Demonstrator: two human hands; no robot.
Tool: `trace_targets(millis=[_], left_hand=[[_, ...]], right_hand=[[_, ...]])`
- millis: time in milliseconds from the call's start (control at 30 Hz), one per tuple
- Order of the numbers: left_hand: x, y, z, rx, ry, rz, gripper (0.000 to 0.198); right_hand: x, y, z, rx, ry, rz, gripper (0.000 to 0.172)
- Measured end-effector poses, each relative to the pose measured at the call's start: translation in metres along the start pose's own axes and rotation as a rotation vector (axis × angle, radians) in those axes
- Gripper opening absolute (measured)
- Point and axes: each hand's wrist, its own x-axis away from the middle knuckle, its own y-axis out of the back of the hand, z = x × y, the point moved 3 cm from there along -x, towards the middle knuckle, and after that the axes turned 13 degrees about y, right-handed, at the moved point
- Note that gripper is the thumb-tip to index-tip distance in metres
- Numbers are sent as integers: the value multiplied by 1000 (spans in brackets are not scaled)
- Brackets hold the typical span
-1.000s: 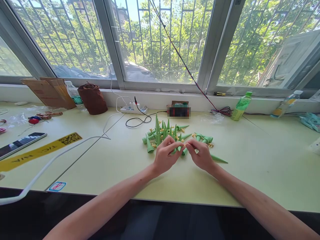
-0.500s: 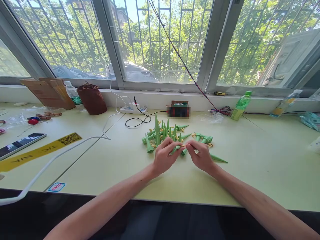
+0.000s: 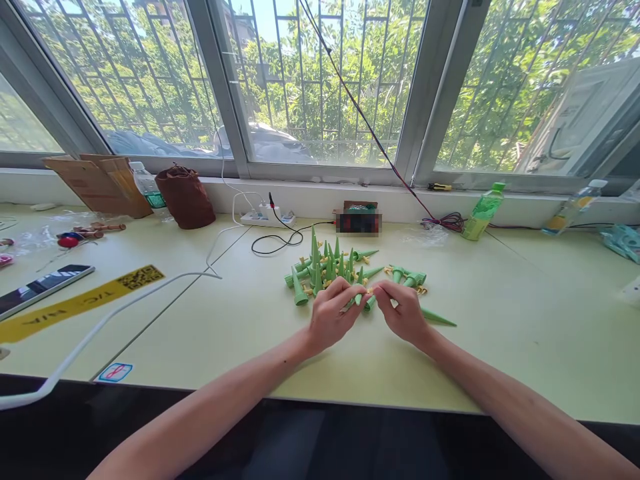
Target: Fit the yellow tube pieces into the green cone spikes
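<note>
A heap of green cone-shaped plastic spikes point(image 3: 325, 267) with small yellow pieces lies on the pale green table point(image 3: 240, 327), just beyond my hands. My left hand point(image 3: 333, 313) is closed round one green spike point(image 3: 358, 297). My right hand point(image 3: 403, 310) pinches a small yellow piece point(image 3: 371, 291) against that spike's end. Both hands rest low over the table, fingertips meeting. A single green spike point(image 3: 437, 318) lies to the right of my right hand, and a few more spikes point(image 3: 407, 276) lie behind it.
A white cable point(image 3: 150, 290) crosses the left of the table to a power strip point(image 3: 267, 217). A phone point(image 3: 43, 287), a yellow strip point(image 3: 80, 303), a brown pouch point(image 3: 185, 197) and cardboard point(image 3: 97, 183) stand left. Green bottle point(image 3: 483, 212) and another bottle point(image 3: 573, 208) stand right by the window sill.
Hardly anything has moved. My fingers have shifted slightly on the spike and the yellow piece; the heap and the rest stay where they were.
</note>
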Motion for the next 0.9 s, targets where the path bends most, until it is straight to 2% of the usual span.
trace_targets(millis=[433,900], left_hand=[[-5,1,1,24,-5,29,13],[-4,0,0,33,0,66,7]], right_hand=[[1,-1,-2,-2,-29,7,32],[1,-1,-2,72,14,30,32]])
